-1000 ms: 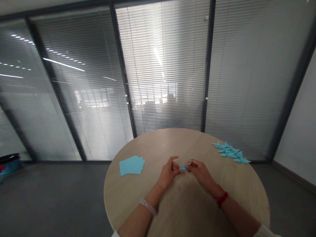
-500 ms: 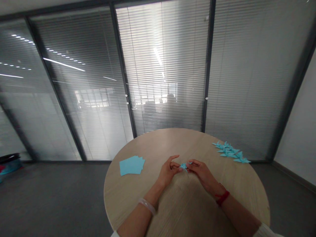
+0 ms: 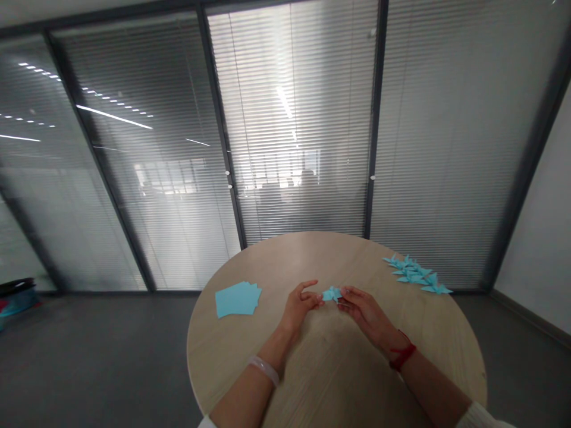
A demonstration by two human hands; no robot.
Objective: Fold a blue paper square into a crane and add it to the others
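A small folded light-blue origami crane (image 3: 331,293) is held between my two hands, just above the middle of the round table. My left hand (image 3: 300,305) pinches its left end between thumb and fingers, with the index finger stretched out above. The thumb and fingers of my right hand (image 3: 362,309) close on its right end. To the right lie several finished light-blue paper cranes (image 3: 413,272) in a slanting cluster. Over on the left rests a loose stack of light-blue paper sheets (image 3: 238,299), slightly fanned.
The round wooden table (image 3: 312,252) stands before a glass partition with blinds (image 3: 294,119) and dark frames. Grey floor (image 3: 116,351) surrounds it. At the far left a dark and blue object (image 3: 20,303) sits near the floor, its kind unclear.
My hands have drawn slightly apart, the left one moving a little left. More of the paper crane shows between them, with its parts spread wider. The stack and the other cranes have stayed put.
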